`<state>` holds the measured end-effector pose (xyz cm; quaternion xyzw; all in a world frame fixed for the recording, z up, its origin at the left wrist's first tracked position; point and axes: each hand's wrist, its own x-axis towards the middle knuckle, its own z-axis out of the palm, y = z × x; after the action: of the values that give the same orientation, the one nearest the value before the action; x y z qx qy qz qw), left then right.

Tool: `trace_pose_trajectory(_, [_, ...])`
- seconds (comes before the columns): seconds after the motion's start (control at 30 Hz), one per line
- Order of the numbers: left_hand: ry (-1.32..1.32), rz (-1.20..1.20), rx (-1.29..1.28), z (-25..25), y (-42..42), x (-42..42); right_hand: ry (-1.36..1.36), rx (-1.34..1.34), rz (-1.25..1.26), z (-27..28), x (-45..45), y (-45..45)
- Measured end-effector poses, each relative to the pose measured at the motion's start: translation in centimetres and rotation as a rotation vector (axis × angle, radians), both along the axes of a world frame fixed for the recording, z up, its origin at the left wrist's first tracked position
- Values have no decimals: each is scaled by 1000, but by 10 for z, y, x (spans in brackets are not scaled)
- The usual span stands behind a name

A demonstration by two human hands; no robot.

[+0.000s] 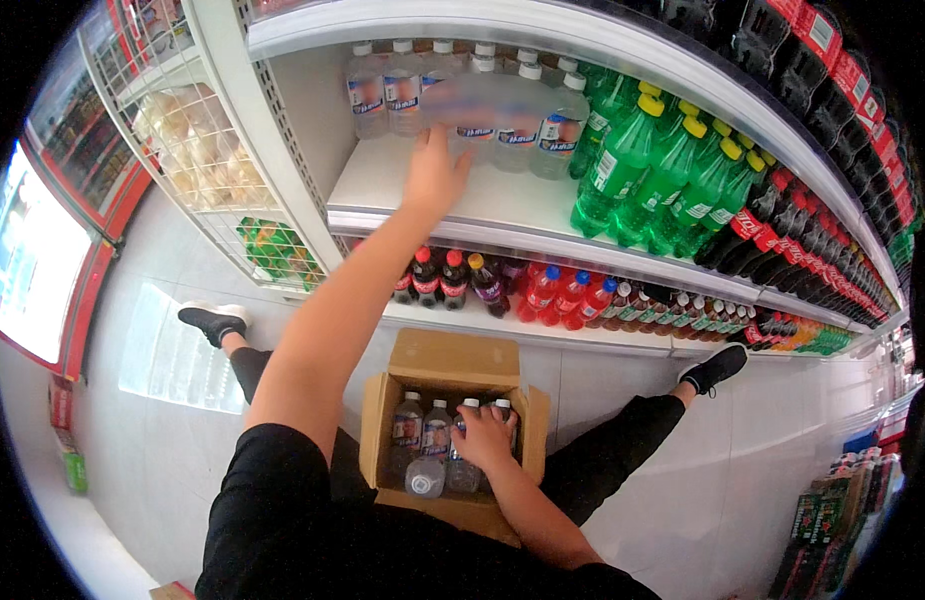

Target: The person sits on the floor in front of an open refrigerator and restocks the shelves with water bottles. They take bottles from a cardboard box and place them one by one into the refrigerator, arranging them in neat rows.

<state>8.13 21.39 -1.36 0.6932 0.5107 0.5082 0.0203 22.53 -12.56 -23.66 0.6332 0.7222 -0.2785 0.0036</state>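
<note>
My left hand (432, 174) reaches onto the middle shelf, its fingertips close to the front of the clear plastic bottles (558, 142) with white caps; whether it touches one is unclear, as part of that row is blurred. Down between my legs, my right hand (485, 436) rests over the white caps of clear bottles in an open cardboard box (456, 354). Its fingers are spread on the caps, and I cannot tell how firmly they grip. More clear bottles (436, 431) stand on the left inside the box, and one lies with its round base (425, 478) facing up.
Green bottles with yellow caps (620, 172) stand right of the clear ones. Cola bottles (453, 279) and red drinks (567, 292) line the bottom shelf. A wire rack (207, 172) with bagged goods is at left. Stacked drink cartons (815, 517) sit at lower right.
</note>
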Motion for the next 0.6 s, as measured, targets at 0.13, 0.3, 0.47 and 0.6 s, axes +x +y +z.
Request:
trace_pose_trajectory(0.13, [145,-311,301,-34,-120,-6,19,79,-33,-6,-1,-7])
trace_pose_trajectory(0.3, [205,-910,-669,-120,-269,-49,46,59,-20,-2,0,-8])
trace_pose_trajectory(0.47, [27,-1002,-1032,-160,-364,-84,-18,67,15,-1,0,-6])
trace_pose_trajectory(0.6, [-104,-920,-886,-160,-388,-86,-11,129,-21,-6,1,-9])
